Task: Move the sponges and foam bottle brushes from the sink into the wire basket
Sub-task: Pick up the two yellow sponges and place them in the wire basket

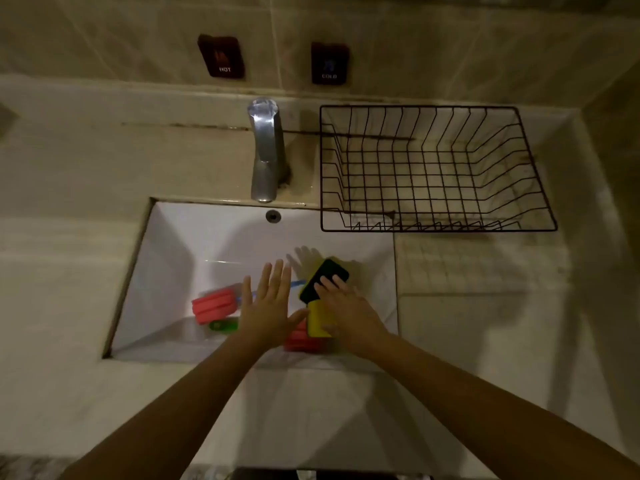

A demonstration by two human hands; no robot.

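Note:
In the white sink (173,244) lie a red foam bottle brush (213,306) with a blue handle, a green piece (223,325) below it, and a red foam piece (298,339) partly hidden by my hands. My right hand (349,313) grips a yellow sponge with a dark green scrub side (323,275) and a second yellow sponge (318,320) under it. My left hand (268,306) hovers flat over the sink, fingers spread, holding nothing. The black wire basket (540,188) stands empty on the counter at the sink's upper right.
A chrome faucet (265,150) rises behind the sink, left of the basket. Hot and cold plaques (225,57) hang on the tiled wall. Beige counter (485,323) surrounds the sink, with a raised wall at the far right.

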